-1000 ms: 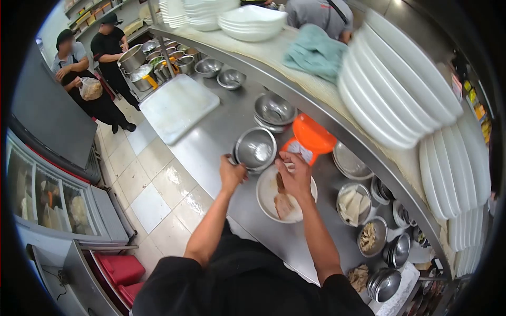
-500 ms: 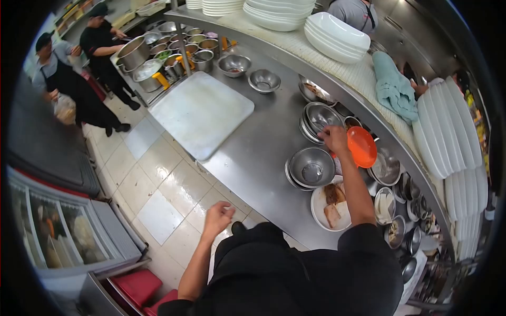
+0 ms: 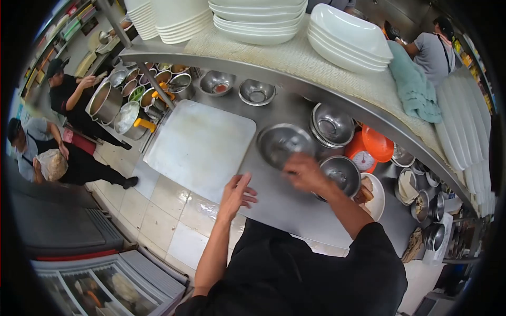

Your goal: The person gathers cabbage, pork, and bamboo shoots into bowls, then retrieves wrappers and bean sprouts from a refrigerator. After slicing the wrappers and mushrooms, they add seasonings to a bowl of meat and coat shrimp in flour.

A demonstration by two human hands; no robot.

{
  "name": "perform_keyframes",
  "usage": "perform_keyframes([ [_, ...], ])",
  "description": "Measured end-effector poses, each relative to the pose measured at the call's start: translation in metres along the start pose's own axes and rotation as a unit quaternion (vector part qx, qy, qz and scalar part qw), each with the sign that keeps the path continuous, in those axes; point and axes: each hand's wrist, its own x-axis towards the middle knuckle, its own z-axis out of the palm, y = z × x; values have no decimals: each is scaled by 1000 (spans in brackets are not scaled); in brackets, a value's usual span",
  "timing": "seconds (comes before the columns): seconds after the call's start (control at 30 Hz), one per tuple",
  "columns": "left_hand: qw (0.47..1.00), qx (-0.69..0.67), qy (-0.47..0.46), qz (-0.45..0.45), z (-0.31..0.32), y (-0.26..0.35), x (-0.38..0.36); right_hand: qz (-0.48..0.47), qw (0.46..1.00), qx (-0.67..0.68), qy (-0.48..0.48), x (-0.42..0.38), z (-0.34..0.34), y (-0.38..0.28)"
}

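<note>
My right hand (image 3: 304, 173) is closed at the near rim of a steel mixing bowl (image 3: 282, 141), which is tilted and smeared by motion above the worktop. My left hand (image 3: 237, 197) hovers near the front edge of the white cutting board (image 3: 203, 145), fingers apart and holding nothing. Right of the moving bowl is a stack of steel bowls (image 3: 333, 124). Another steel bowl (image 3: 342, 174) sits nearer, partly behind my right forearm. A white plate (image 3: 377, 197) with browned pieces of food lies beyond that forearm, partly covered by it.
An orange scale (image 3: 362, 158) with an orange pan (image 3: 377, 143) stands under the shelf (image 3: 253, 58). White dishes (image 3: 258, 21) are stacked above, beside a green towel (image 3: 414, 84). Two small steel bowls (image 3: 256, 92) stand at the back. Two people are at the left, one carrying a bag (image 3: 51, 165).
My right hand has moved left from the bowl stack, bringing a steel bowl with it. My left hand has risen toward the board. The view has shifted, showing the scale's dial.
</note>
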Motion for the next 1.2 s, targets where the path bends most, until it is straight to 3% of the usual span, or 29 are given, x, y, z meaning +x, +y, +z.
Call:
perform_keyframes([
  [0.03, 999, 15, -21, -26, 4, 9, 14, 6, 1000, 3, 5, 4, 18, -1],
  [0.1, 994, 62, -52, -76, -1, 2, 56, -20, 985, 50, -162, 14, 45, 2],
  [0.2, 993, 105, -46, -14, -14, -24, 90, 38, 986, 67, -148, 52, 20, 15],
  [0.23, 992, 116, -43, 28, -20, -39, 97, 140, 980, 92, -108, 65, 13, 43],
  [0.27, 992, 119, -47, 19, -20, -44, 94, 152, 983, -92, 48, 80, -2, 65],
  [0.3, 987, 154, -28, 35, -18, -47, 89, 418, 905, -74, 8, 107, -25, 72],
  [0.33, 981, 188, -10, 56, -16, -47, 88, 214, 949, -155, 173, 98, -17, 156],
  [0.4, 974, 224, -18, 34, -17, -45, 87, 272, 883, -340, 177, 101, -37, 222],
  [0.5, 974, 217, -30, 49, -21, -45, 87, 365, 837, -396, 95, 90, -46, 247],
  [0.57, 966, 245, -54, 55, -26, -40, 90, 372, 828, -414, 72, 86, -44, 249],
  [0.7, 968, 230, -29, 96, -18, -28, 83, 325, 827, -454, 63, 76, -44, 245],
  [0.77, 940, 317, 66, 103, -17, -26, 79, 277, 835, -470, 64, 70, -42, 237],
  [0.8, 939, 322, 62, 107, -17, -26, 78, 244, 842, -477, 64, 67, -41, 228],
  [0.87, 921, 305, 168, 175, -23, -24, 78, 155, 852, -497, 50, 62, -38, 211],
  [0.9, 920, 308, 165, 180, -28, -20, 78, 65, 826, -559, 22, 58, -33, 206],
  [0.97, 918, 252, 170, 253, -38, -6, 83, -162, 597, -786, -14, 55, -23, 187],
  [1.0, 946, 178, 127, 239, -42, 4, 87, -163, 597, -786, -8, 56, -28, 166],
  [1.03, 973, 97, 92, 190, -41, 23, 81, -108, 843, -526, -20, 71, -43, 97],
  [1.07, 989, 12, 57, 139, -41, 44, 73, -45, 979, -196, -35, 79, -45, 52],
  [1.2, 990, -93, 50, 98, -57, 89, 76, -156, 980, -120, -32, 86, -1, 23],
])
